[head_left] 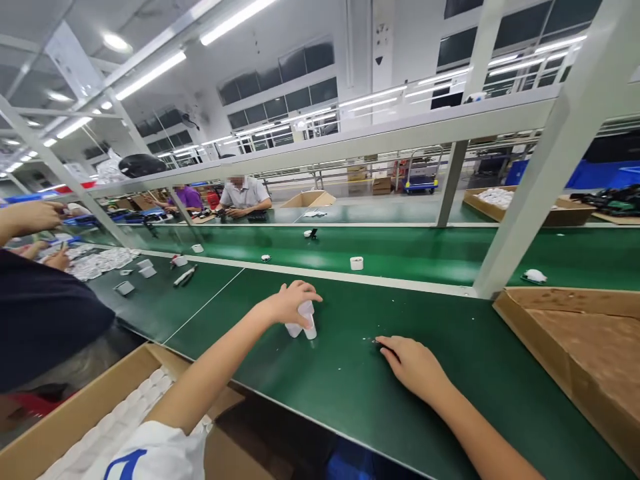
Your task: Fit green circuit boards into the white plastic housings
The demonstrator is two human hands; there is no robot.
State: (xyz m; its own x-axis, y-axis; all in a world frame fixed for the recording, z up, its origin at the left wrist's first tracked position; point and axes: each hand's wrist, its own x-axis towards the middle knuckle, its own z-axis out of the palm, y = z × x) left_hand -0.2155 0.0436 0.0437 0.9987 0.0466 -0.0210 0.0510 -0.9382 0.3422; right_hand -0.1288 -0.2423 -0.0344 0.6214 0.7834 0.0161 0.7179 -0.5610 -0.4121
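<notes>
My left hand [293,303] reaches over a few whitish translucent plastic pieces [310,328] on the green bench. Its fingers curve over their tops and the thumb lies along the near side, gripping at least one. The palm hides part of them. To the right, my right hand [415,367] rests low on the bench with its fingertips pressed together. Something tiny may be between them, but I cannot make it out. Small white bits [365,339] lie just beside those fingertips.
A cardboard box of white pieces [115,417] stands below my left arm. An open cardboard tray [565,333] is at the right, beside a metal post [530,160]. White cases [357,263] sit on the green belt [400,250]. A co-worker's arm [30,220] shows at left.
</notes>
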